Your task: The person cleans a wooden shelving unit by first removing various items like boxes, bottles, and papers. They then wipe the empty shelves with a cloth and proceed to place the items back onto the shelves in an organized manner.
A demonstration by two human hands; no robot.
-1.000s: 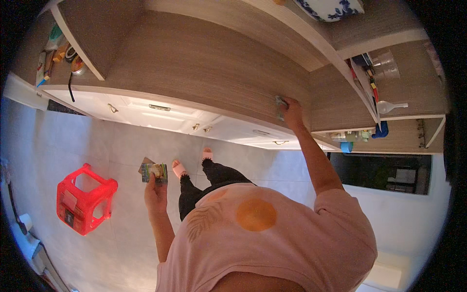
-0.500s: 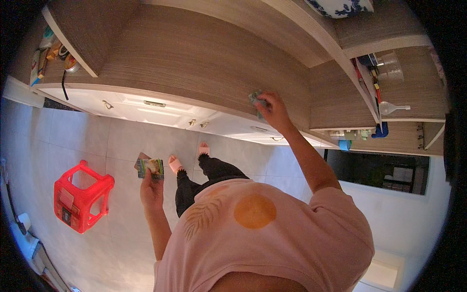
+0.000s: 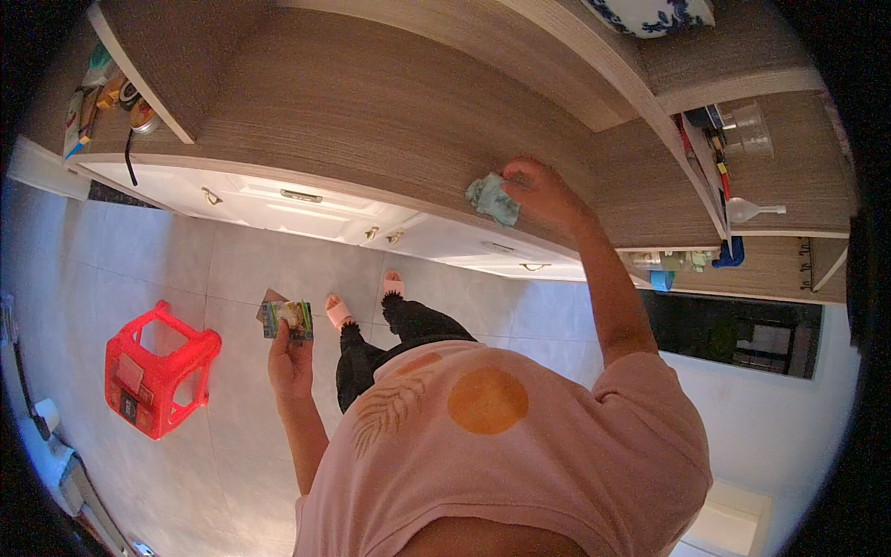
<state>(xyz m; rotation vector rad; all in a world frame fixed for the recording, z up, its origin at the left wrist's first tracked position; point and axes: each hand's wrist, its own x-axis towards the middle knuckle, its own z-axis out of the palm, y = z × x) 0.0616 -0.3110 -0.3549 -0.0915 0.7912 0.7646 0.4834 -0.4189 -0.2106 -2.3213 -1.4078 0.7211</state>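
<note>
My right hand (image 3: 541,190) is over the wooden shelf board (image 3: 371,139), near its front edge. Its curled fingers pinch the upper side of a pale blue-green cloth (image 3: 494,199), which lies crumpled against the board and reaches over the edge. Lower down on the left, my left hand (image 3: 291,367) is closed around a small stack of flat, colourful packets (image 3: 288,318) with green and blue edges. A brownish corner sticks out behind them. The packets are held out above the floor, away from the cabinet.
White cabinet doors (image 3: 251,204) with metal handles run below the board. A red plastic stool (image 3: 153,357) carrying some flat items stands at left on grey tiles. Small goods fill the left cubby, including a jar (image 3: 142,116). Right compartments hold a clear plastic cup (image 3: 748,130) and a blue-patterned vessel (image 3: 654,14).
My right hand has shifted slightly to the right. The cloth, bunched under the fingers before, now shows more spread out. My left hand keeps the packets in nearly the same place.
</note>
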